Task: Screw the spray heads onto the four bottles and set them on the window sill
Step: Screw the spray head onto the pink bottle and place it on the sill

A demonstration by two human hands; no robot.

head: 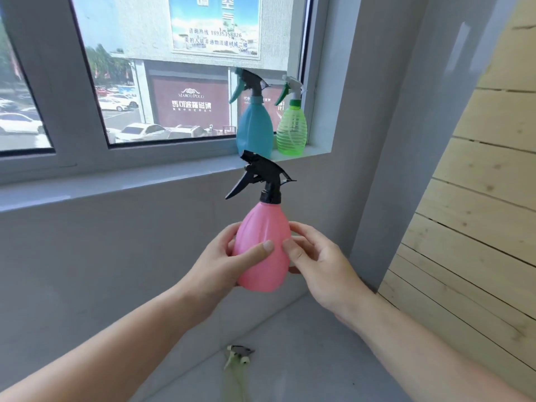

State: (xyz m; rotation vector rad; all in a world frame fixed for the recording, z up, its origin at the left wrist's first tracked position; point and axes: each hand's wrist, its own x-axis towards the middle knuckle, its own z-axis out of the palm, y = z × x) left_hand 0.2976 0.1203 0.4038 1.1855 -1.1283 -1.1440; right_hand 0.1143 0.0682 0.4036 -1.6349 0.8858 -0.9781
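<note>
Hands first: your left hand (223,262) and right hand (322,265) both hold the pink bottle (262,245), one on each side of its belly. Your left thumb lies across the front and the other left fingers curl round the far side. Your right thumb presses the front next to it, and the right fingers wrap behind. Neither hand is on the top of the bottle.

You are holding the pink bottle close to upright, in the air just below the window sill (116,184) and not touching it. A black spray head (262,177) sits on its neck with the trigger pointing left. You cannot tell from here how tightly the collar is screwed down.

Two bottles already stand upright at the right end of the window sill. The blue bottle (254,129) carries a black head with a teal trigger. The green bottle (291,132) is just to its right, close to the window frame, and carries a white head with a green trigger. The two stand very close, and you cannot tell whether they touch.

Well below the window sill, a loose pale green spray head (237,356) lies on its side on a grey ledge (304,358), with its tube trailing toward you.
</note>
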